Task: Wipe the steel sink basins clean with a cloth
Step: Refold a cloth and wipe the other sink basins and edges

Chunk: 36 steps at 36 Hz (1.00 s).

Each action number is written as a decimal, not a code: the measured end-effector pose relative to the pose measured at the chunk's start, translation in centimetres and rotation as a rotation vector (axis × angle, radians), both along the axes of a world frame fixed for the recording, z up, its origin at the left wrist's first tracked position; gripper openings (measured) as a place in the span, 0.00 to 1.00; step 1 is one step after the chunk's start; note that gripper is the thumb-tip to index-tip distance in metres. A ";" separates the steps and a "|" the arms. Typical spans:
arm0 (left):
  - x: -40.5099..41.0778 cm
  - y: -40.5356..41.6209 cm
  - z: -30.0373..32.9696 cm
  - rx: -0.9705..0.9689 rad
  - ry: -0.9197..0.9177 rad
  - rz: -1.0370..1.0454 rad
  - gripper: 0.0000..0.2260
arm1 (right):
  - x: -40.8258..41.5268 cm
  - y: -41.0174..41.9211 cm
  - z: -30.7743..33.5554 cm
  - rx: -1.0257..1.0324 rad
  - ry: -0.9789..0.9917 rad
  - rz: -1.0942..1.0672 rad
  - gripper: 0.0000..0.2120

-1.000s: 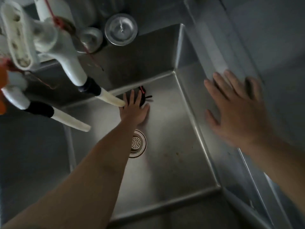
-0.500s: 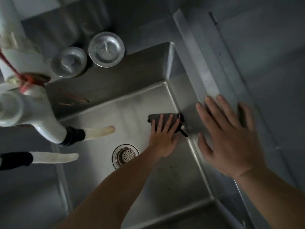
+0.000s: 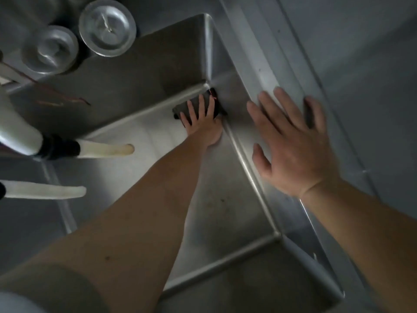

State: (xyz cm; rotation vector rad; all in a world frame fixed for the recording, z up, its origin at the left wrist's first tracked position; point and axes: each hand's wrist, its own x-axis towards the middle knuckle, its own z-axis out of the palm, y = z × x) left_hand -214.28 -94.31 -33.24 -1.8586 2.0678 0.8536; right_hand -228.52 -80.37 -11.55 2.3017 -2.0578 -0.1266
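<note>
Fingers spread, left hand (image 3: 204, 123) is pressing the dark cloth (image 3: 194, 105) flat into the basin's (image 3: 225, 211) far right corner; right hand (image 3: 291, 143) is resting open on the rim, grasping nothing.

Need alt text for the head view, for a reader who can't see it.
Left hand presses a dark cloth into the far right corner of a steel sink basin. Right hand rests flat on the rim.

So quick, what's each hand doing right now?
Left hand: open, fingers spread, pressing the dark cloth into the basin corner.
Right hand: open, holding nothing.
</note>
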 end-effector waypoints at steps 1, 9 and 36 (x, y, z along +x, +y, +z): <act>0.2 1.1 -0.1 0.010 0.008 -0.037 0.28 | 0.1 0.0 0.1 0.013 0.004 -0.002 0.33; 2.4 17.2 -1.5 -0.013 0.063 -0.484 0.30 | 0.2 0.5 0.3 0.036 -0.006 -0.031 0.31; 9.9 23.5 2.6 -0.275 0.034 -0.789 0.22 | 14.1 26.1 2.5 0.353 -0.168 -0.592 0.28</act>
